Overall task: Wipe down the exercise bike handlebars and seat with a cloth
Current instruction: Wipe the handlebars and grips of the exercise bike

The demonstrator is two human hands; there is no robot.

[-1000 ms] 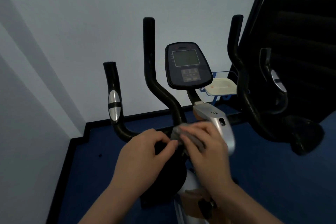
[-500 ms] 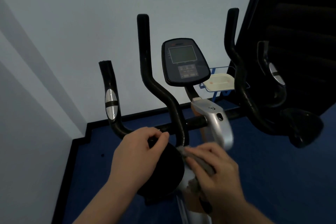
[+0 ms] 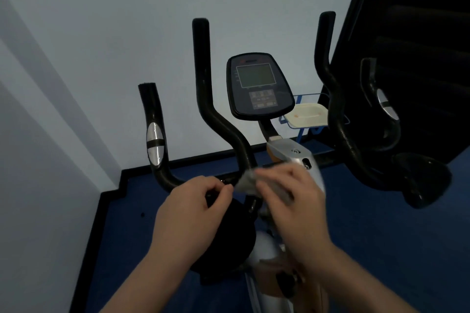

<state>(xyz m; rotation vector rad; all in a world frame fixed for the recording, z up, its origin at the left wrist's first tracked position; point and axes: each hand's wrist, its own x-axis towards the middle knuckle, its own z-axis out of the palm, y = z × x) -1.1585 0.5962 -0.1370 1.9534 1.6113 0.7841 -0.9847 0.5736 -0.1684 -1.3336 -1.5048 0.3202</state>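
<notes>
At the far left a pale wall meets a blue floor edged by a black skirting strip. The exercise bike's handlebars rise black from a crossbar: the outer left grip carries a silver pulse sensor, and beside it a taller curved bar stands upright.

The left hand sits low at the centre-left, fingers curled in with thumb and forefinger pinched together near the crossbar. It looks to be closing on the black knob or bar beneath it, though the fingers hide the contact, so I cannot tell for sure what it grips.

Just to its right a grey cloth lies against the foot of the curved bar where it joins the crossbar. The right hand, blurred, holds the cloth with its fingers bent over it, pressing it to the bar.

Above the hands the console tilts back with a grey screen and a keypad. Below it a silver stem housing slopes down behind the right hand.

Further right, a cream tray rests in a blue wire rack, then the right pair of handlebar grips, one with its own silver sensor. A dark staircase fills the right edge.
</notes>
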